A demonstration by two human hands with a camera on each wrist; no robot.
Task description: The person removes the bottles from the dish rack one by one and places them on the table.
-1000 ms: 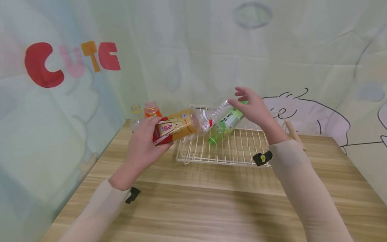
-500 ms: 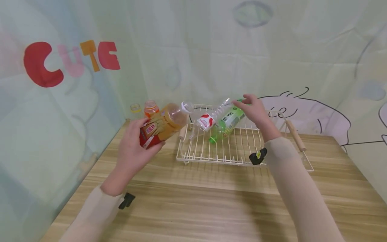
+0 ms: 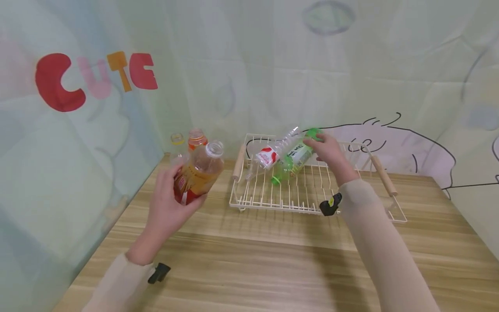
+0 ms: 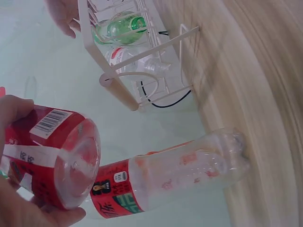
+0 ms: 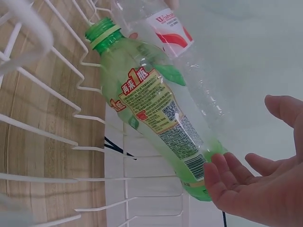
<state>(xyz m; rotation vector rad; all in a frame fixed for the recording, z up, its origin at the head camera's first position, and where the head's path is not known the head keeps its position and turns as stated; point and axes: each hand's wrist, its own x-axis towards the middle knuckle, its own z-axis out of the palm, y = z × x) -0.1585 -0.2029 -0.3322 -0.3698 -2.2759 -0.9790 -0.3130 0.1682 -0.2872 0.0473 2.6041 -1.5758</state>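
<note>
My left hand [image 3: 167, 206] grips a clear plastic bottle with a yellow and red label [image 3: 200, 173] round its lower half. It is held above the table, leaning a little right, its uncapped mouth up. My right hand [image 3: 330, 156] is at the base of a green plastic bottle [image 5: 151, 104], fingers loosely bent; whether the fingertips touch it I cannot tell. The green bottle lies slanted in a white wire dish rack [image 3: 296, 209], neck down toward the front. Alongside it leans a clear bottle with a red and white label [image 3: 267, 157], also neck down.
Behind my left hand stand an orange-labelled bottle [image 3: 197, 138] and a clear bottle with a yellow neck ring [image 3: 177, 141]. The left wrist view shows a red-labelled clear bottle [image 4: 184, 175] upright on the wooden table [image 3: 249, 268]. Wooden handles [image 3: 383, 175] flank the rack. Printed curtains hang behind.
My left hand has drawn the yellow and red bottle back leftward from the rack and turned it from lying sideways to nearly upright. My right hand has lowered slightly by the green bottle's base.
</note>
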